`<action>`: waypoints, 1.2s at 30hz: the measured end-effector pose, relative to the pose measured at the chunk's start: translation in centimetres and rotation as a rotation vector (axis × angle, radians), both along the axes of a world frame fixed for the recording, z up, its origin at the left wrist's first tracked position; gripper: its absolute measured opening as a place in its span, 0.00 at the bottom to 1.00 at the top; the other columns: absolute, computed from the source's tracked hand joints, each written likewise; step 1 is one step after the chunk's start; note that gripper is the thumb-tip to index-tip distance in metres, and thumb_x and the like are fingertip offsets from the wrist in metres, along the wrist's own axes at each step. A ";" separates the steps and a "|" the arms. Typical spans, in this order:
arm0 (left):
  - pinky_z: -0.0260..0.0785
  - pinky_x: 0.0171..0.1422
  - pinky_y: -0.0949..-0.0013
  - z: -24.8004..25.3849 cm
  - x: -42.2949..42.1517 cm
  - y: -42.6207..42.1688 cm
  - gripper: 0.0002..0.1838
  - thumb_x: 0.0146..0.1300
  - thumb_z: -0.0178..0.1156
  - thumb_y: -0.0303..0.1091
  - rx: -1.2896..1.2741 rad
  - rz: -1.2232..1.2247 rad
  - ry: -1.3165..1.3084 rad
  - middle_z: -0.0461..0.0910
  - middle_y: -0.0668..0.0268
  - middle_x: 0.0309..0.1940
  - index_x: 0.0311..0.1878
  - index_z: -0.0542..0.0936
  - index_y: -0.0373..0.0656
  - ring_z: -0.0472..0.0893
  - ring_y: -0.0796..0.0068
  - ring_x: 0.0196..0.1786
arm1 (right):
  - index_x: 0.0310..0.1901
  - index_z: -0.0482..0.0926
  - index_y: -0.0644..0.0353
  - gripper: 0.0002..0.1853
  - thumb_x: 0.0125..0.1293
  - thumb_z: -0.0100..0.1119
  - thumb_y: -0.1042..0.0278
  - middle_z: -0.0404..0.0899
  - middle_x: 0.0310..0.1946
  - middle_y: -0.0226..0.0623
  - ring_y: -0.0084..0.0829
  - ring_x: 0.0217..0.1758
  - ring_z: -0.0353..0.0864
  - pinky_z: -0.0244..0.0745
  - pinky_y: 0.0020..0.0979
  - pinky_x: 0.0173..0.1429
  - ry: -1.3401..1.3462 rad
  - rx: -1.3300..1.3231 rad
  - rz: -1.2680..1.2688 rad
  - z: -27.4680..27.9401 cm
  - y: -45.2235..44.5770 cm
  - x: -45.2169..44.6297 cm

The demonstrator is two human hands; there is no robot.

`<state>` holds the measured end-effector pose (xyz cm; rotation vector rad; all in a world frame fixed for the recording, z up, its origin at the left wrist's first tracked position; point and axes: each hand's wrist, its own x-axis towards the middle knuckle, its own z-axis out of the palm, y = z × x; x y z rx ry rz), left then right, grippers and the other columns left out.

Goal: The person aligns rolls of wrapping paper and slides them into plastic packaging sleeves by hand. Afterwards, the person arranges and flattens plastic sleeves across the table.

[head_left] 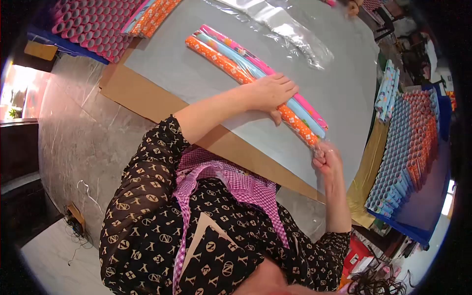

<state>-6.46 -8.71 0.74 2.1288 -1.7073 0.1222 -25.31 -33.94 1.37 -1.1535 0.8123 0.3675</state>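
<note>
My left hand (272, 93) lies palm down over a bundle of three rolls, its fingers across the top and its thumb at the near side. The bundle has a patterned orange roll (220, 60), a light blue roll (236, 58) and a pink roll (309, 112) side by side, slanting across the grey tabletop (167, 69). At the bundle's lower right end, my right hand (326, 157) is closed in a fist on what looks like clear plastic wrap around the roll ends.
Clear plastic sleeves (290, 32) lie at the far side. Stacked pink rolls (93, 24) stand upper left, beside wrapped orange rolls (153, 18). Many blue and orange rolls (403, 142) are piled at right, near a wrapped bundle (387, 91). Brown cardboard (142, 98) borders the near edge.
</note>
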 end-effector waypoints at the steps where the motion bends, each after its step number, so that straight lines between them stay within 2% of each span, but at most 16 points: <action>1: 0.62 0.66 0.59 0.1 -0.1 -0.1 0.52 0.33 0.74 0.57 -0.001 -0.010 0.005 0.73 0.56 0.48 0.58 0.69 0.30 0.72 0.56 0.57 | 0.27 0.69 0.53 0.10 0.65 0.58 0.68 0.60 0.12 0.21 0.14 0.09 0.53 0.49 0.21 0.13 -0.004 0.065 -0.002 -0.2 -0.3 0.1; 6: 0.60 0.70 0.55 -0.4 -0.2 -0.3 0.54 0.37 0.74 0.57 0.037 0.016 0.024 0.71 0.49 0.56 0.62 0.66 0.29 0.69 0.51 0.63 | 0.24 0.68 0.53 0.12 0.65 0.57 0.70 0.59 0.12 0.20 0.14 0.09 0.53 0.48 0.21 0.13 0.038 0.138 -0.053 -1.2 -0.7 0.0; 8: 0.57 0.72 0.53 -0.1 0.0 -0.5 0.54 0.39 0.74 0.57 0.117 0.015 0.119 0.70 0.47 0.60 0.64 0.64 0.30 0.67 0.50 0.66 | 0.26 0.70 0.54 0.10 0.65 0.57 0.70 0.58 0.12 0.20 0.14 0.10 0.52 0.47 0.21 0.14 0.027 0.105 -0.007 -1.0 -1.0 -0.3; 10: 0.57 0.73 0.53 -0.5 0.0 -0.3 0.54 0.39 0.73 0.57 0.064 0.018 0.026 0.69 0.48 0.61 0.65 0.64 0.32 0.67 0.49 0.67 | 0.28 0.73 0.55 0.09 0.66 0.59 0.67 0.58 0.13 0.19 0.14 0.11 0.51 0.45 0.21 0.14 -0.012 0.109 0.115 -1.0 -2.0 -0.5; 14: 0.56 0.74 0.54 0.1 -0.2 -0.1 0.55 0.39 0.73 0.57 0.118 0.039 0.052 0.69 0.49 0.63 0.67 0.62 0.34 0.66 0.49 0.67 | 0.32 0.76 0.57 0.08 0.66 0.62 0.64 0.59 0.14 0.19 0.14 0.12 0.52 0.45 0.22 0.14 -0.018 -0.046 -0.037 0.4 -5.6 -2.7; 17: 0.57 0.73 0.54 0.0 0.1 0.2 0.55 0.38 0.72 0.59 0.117 0.052 0.008 0.69 0.51 0.62 0.67 0.62 0.34 0.67 0.50 0.66 | 0.37 0.79 0.58 0.08 0.65 0.62 0.63 0.59 0.15 0.19 0.13 0.14 0.53 0.49 0.23 0.16 -0.109 -0.109 -0.161 0.5 -10.6 -6.2; 19: 0.58 0.72 0.54 -0.1 0.2 0.2 0.56 0.38 0.71 0.60 0.102 0.051 -0.044 0.70 0.53 0.60 0.66 0.63 0.34 0.68 0.52 0.65 | 0.46 0.81 0.62 0.12 0.66 0.61 0.63 0.68 0.20 0.22 0.15 0.20 0.64 0.63 0.21 0.25 -0.229 -0.431 -0.505 2.3 -11.7 -7.4; 20: 0.57 0.73 0.54 -0.1 0.2 0.3 0.57 0.38 0.71 0.61 0.126 0.073 -0.046 0.69 0.52 0.61 0.67 0.62 0.34 0.67 0.51 0.66 | 0.46 0.81 0.62 0.12 0.66 0.61 0.63 0.68 0.20 0.22 0.15 0.20 0.64 0.63 0.21 0.25 -0.233 -0.435 -0.511 2.6 -11.9 -7.5; 22: 0.57 0.73 0.54 -0.1 0.0 0.3 0.58 0.38 0.70 0.62 0.160 0.089 -0.046 0.69 0.52 0.62 0.68 0.61 0.34 0.66 0.51 0.67 | 0.53 0.79 0.63 0.16 0.66 0.60 0.66 0.79 0.31 0.27 0.20 0.32 0.75 0.73 0.26 0.41 -0.428 -0.890 -0.313 4.7 -8.2 -6.0; 24: 0.56 0.74 0.54 0.1 0.0 0.1 0.59 0.38 0.69 0.63 0.196 0.117 -0.045 0.67 0.51 0.65 0.69 0.60 0.34 0.64 0.50 0.69 | 0.56 0.79 0.59 0.18 0.64 0.61 0.68 0.83 0.41 0.33 0.30 0.42 0.79 0.72 0.33 0.53 -0.718 -1.362 0.112 5.0 -3.8 -3.8; 26: 0.56 0.74 0.54 0.0 0.0 0.1 0.59 0.38 0.69 0.64 0.213 0.119 -0.060 0.67 0.51 0.65 0.70 0.60 0.34 0.64 0.50 0.69 | 0.50 0.81 0.58 0.16 0.60 0.64 0.70 0.82 0.42 0.36 0.38 0.44 0.78 0.71 0.37 0.54 -0.944 -1.798 0.403 4.7 -0.5 -1.5; 30: 0.55 0.75 0.54 -0.1 0.0 0.4 0.61 0.36 0.67 0.66 0.197 0.122 -0.069 0.66 0.51 0.65 0.70 0.59 0.35 0.63 0.50 0.69 | 0.45 0.80 0.60 0.12 0.58 0.65 0.71 0.80 0.42 0.40 0.42 0.45 0.77 0.72 0.36 0.54 -0.922 -1.745 0.396 3.4 -0.1 -0.6; 32: 0.55 0.75 0.53 -0.1 -0.1 0.4 0.61 0.36 0.67 0.66 0.201 0.121 -0.055 0.66 0.51 0.66 0.70 0.59 0.35 0.63 0.50 0.69 | 0.42 0.80 0.62 0.10 0.59 0.65 0.71 0.80 0.39 0.40 0.40 0.45 0.77 0.72 0.33 0.52 -0.787 -1.522 0.284 3.1 -0.9 -1.0; 33: 0.55 0.75 0.53 0.2 -0.1 0.3 0.62 0.35 0.67 0.67 0.200 0.119 -0.047 0.65 0.51 0.66 0.70 0.60 0.35 0.63 0.50 0.70 | 0.42 0.80 0.62 0.10 0.59 0.65 0.71 0.80 0.39 0.40 0.40 0.45 0.77 0.72 0.33 0.52 -0.781 -1.524 0.283 3.4 -1.3 -1.3; 35: 0.54 0.75 0.52 1.0 -0.3 0.2 0.61 0.35 0.67 0.66 0.212 0.109 -0.053 0.65 0.51 0.66 0.70 0.60 0.35 0.63 0.49 0.70 | 0.40 0.81 0.64 0.10 0.60 0.65 0.69 0.81 0.34 0.35 0.31 0.42 0.78 0.71 0.30 0.49 -0.749 -1.626 -0.044 4.2 -2.4 -2.1; 36: 0.53 0.75 0.51 1.2 -0.5 0.3 0.61 0.35 0.68 0.66 0.228 0.106 -0.060 0.64 0.51 0.67 0.69 0.60 0.35 0.62 0.49 0.70 | 0.40 0.81 0.64 0.10 0.60 0.65 0.69 0.81 0.34 0.35 0.31 0.42 0.78 0.71 0.30 0.49 -0.744 -1.627 -0.041 3.9 -3.3 -2.7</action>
